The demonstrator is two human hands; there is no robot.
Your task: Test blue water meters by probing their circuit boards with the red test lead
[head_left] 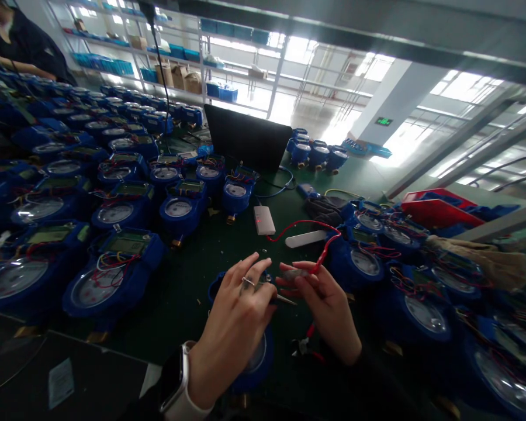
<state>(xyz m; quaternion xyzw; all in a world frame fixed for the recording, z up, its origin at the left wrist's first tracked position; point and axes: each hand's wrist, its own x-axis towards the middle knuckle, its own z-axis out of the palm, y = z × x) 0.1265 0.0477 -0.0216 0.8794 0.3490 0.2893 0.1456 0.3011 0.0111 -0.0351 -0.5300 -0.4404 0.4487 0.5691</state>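
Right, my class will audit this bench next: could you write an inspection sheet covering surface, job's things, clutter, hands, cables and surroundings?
Surface: dark green table, crowded with blue meters on both sides.
Job's things: one meter partly hidden below the left hand; white box with a red light.
Clutter: red-handled cutters, white strip.
Left hand: above that meter; a thin pointed tool juts out by its fingers, grip hidden.
Right hand: pinches a grey piece.
Cables: red cable runs between the box and the right hand; black cable hangs behind the left-side meters.
Surroundings: shelves, red bin, another person at far left.
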